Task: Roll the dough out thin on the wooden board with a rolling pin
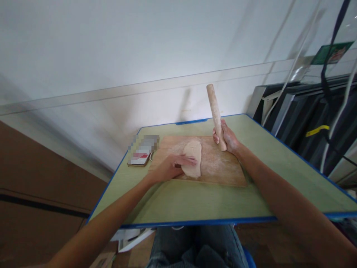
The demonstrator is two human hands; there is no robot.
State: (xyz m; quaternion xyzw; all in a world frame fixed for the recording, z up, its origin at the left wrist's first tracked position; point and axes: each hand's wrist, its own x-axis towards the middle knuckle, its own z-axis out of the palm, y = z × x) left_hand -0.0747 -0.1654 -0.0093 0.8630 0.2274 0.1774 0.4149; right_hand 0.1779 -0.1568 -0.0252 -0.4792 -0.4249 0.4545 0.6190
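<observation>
A flattened oval of pale dough (pixel 193 149) lies on a flour-dusted wooden board (pixel 224 171). My left hand (pixel 173 166) rests at the dough's left side, its fingers stretched out across the surface; part of the thumb side is hard to make out. To the right, my right hand (pixel 229 137) is wrapped round the lower part of a wooden rolling pin (pixel 214 106). The pin is held nearly upright, leaning a little left, above the board's right half and apart from the dough. Flour whitens the pin and the right fingers.
The board sits on a light green table (pixel 195 206) with a blue edge. A partly blurred flat item (pixel 139 159), perhaps a phone, lies left of the board. The white wall (pixel 156 108) stands behind. Dark panels (pixel 304 111) and hanging cables crowd the right side.
</observation>
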